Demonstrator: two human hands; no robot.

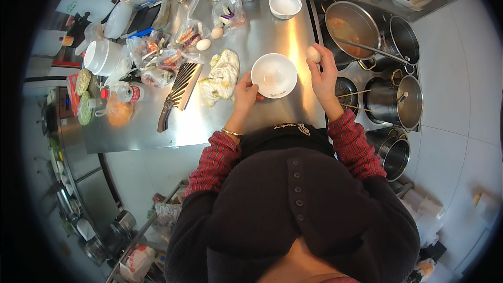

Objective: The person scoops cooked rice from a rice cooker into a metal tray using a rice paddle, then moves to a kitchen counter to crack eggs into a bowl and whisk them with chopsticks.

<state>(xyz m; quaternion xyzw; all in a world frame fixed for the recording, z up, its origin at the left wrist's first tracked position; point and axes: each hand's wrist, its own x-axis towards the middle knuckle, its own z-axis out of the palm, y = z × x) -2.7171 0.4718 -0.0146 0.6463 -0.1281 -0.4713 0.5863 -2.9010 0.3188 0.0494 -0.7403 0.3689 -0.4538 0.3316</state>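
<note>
My left hand grips the lower left rim of a white bowl at the near edge of the steel counter. Inside the bowl a faint brownish patch shows. Just right of the bowl, my right hand holds an egg between thumb and fingers. A crumpled, stained cloth lies left of the bowl, and beyond it a cleaver with a patterned blade. Two more eggs, one white and one brown, rest farther back beside plastic bags of cut food.
On the right, a stove carries a large pot with a ladle across it and a smaller pot. Chopsticks lie near my right wrist. A plastic bottle is at left; a small white bowl stands at the back.
</note>
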